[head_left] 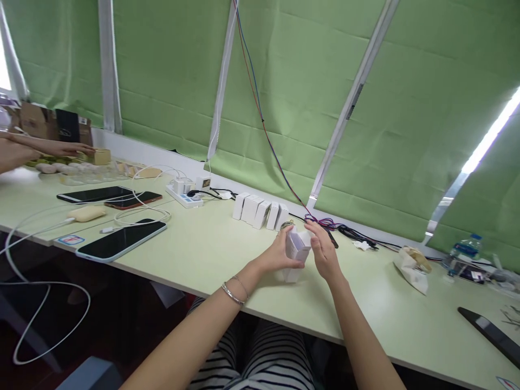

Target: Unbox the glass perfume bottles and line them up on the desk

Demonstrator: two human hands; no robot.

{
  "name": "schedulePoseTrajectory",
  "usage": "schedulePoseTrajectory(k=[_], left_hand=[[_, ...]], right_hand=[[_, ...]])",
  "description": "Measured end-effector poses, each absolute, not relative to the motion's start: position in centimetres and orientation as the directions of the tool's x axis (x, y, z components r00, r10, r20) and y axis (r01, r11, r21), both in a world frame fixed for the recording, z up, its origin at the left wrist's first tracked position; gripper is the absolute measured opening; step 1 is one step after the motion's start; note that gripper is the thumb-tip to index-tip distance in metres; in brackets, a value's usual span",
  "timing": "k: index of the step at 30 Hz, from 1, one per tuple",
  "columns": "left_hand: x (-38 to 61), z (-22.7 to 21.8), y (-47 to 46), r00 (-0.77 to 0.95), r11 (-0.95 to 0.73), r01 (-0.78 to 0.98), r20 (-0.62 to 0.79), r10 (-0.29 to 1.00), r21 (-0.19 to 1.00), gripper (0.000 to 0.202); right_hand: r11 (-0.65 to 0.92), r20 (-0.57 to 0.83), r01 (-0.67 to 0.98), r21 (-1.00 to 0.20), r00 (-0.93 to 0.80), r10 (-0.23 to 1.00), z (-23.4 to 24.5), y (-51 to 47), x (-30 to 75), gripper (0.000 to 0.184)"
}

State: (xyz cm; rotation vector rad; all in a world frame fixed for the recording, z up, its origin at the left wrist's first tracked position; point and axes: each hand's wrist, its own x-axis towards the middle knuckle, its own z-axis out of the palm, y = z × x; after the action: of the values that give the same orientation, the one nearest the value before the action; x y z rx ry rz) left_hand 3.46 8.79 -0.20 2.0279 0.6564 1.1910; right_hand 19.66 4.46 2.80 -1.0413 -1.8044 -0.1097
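Observation:
My left hand (279, 254) is wrapped round a small white box (296, 250) held just above the pale green table (203, 249). My right hand (325, 250) touches the box's right side and top, fingers curled against it. A second white piece shows under the box near the tabletop. A bracelet sits on my left wrist. Behind my hands stands a row of several small white boxes (260, 211).
Three dark phones (122, 239) and white cables lie to the left, with a white power strip (184, 196) near the wall. Another person's hands (60, 147) reach over the far left. A crumpled paper bag (412, 265), a water bottle (463, 252) and a dark tablet (489, 333) lie right.

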Motion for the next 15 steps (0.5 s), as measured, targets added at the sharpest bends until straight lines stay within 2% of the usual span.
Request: schedulePoseTrajectory(k=[3,5,9,15], left_hand=[[3.3,-0.1,9.5,0.213,-0.561,0.340,0.519,0.828,0.755,0.106],[3.2,0.0,10.0,0.004,-0.429,0.508,0.496,0.868,0.747,0.103],[3.0,0.0,10.7,-0.239,-0.213,0.695,0.501,0.832,0.687,0.099],[2.6,-0.4,11.8,-0.391,-0.096,0.746,0.550,0.738,0.659,0.100]], right_hand=[[0.481,0.744,0.642,-0.597,0.220,0.631,1.7,6.4,20.3,0.044],[0.376,0.669,0.617,-0.692,0.351,0.655,0.6,8.0,20.8,0.044],[0.243,0.568,0.618,-0.747,0.405,0.716,-2.8,10.8,21.9,0.034],[0.115,0.444,0.583,-0.804,0.461,0.769,-6.1,14.6,22.8,0.028]])
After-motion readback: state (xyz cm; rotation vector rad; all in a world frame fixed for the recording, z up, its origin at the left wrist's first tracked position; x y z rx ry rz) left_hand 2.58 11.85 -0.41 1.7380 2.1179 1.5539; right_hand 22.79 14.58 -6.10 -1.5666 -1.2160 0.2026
